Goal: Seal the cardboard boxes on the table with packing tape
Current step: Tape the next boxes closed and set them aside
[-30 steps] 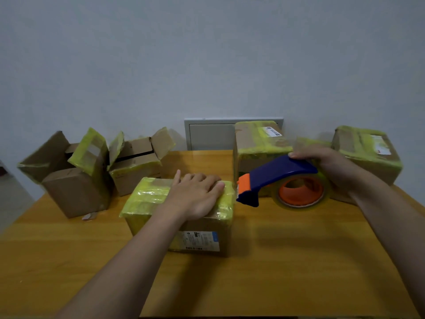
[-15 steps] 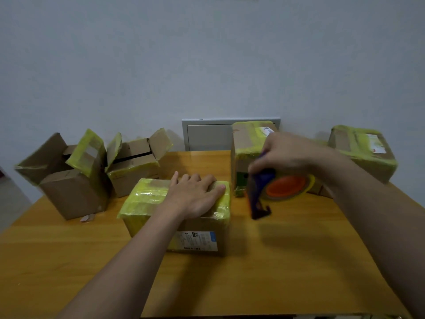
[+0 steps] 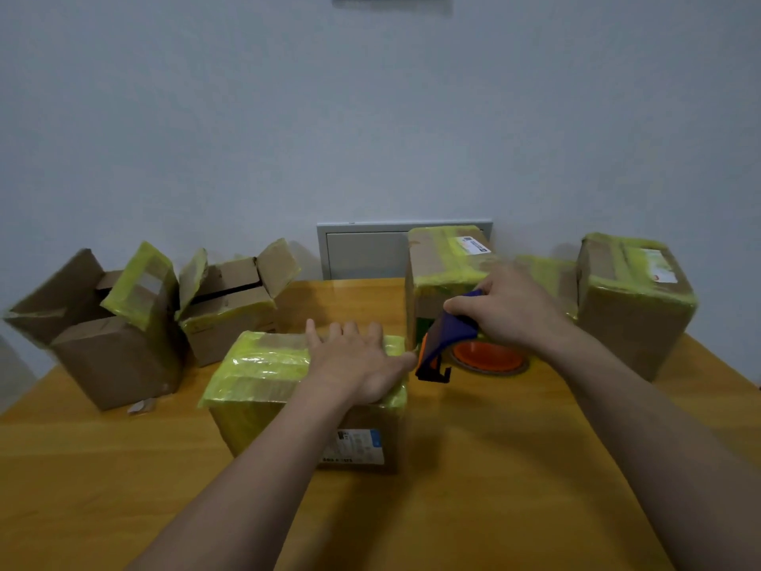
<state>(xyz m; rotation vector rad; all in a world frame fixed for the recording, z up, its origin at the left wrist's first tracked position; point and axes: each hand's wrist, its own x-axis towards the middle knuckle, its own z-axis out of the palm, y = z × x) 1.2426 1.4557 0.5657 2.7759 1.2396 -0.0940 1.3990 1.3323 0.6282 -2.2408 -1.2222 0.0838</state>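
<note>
Two hands busy: my left hand (image 3: 354,360) lies flat on the near box (image 3: 263,364); my right hand (image 3: 512,309) grips the tape dispenser (image 3: 447,344) just right of it.

A plain pale grey-blue wall (image 3: 370,117) fills the upper half, evenly and softly lit. A wooden table (image 3: 494,488) with an orange-brown top stands against it. A grey metal panel (image 3: 362,253) is set into the wall just above the table's far edge.
</note>
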